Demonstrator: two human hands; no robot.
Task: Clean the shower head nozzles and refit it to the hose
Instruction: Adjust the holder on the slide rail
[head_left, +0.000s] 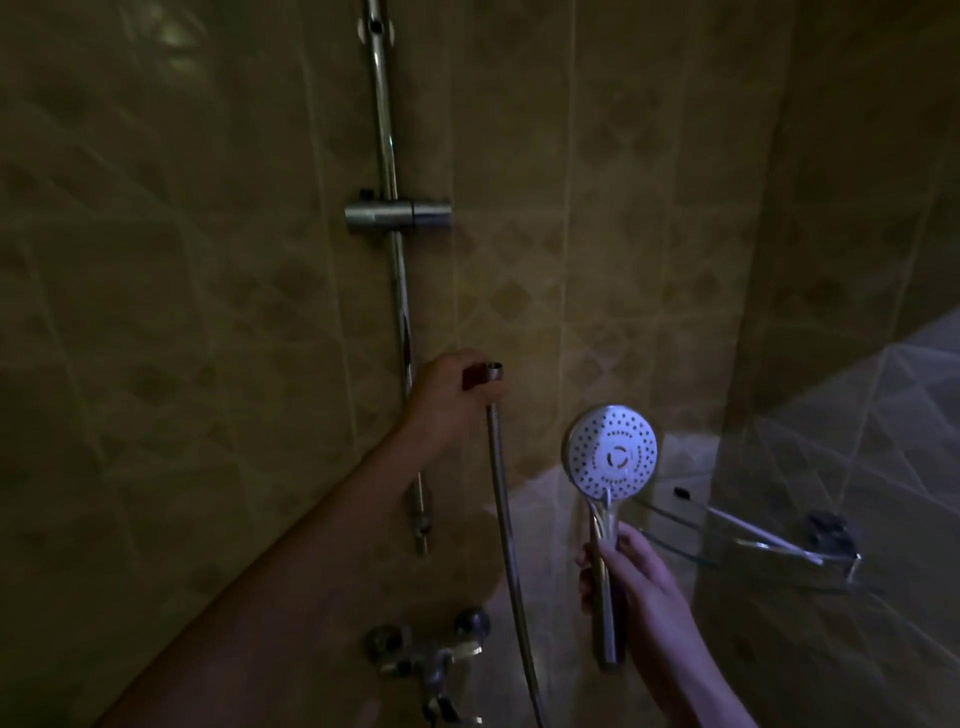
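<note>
Against the tiled wall (597, 218), my right hand (636, 582) gripped the shower head (612, 452) by its handle, nozzles facing me. Just left, my left hand (452, 395) clasped the detached hose (506, 530) end, the two apart.

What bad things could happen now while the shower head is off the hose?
1. The shower head is loose from the hose; the right hand grips only its slim handle, so it might slip and hit the tap below.
2. The left hand holds the hose nut up. If let go, the hose could swing down.
3. It is dark, so the threads may join crooked.
</note>
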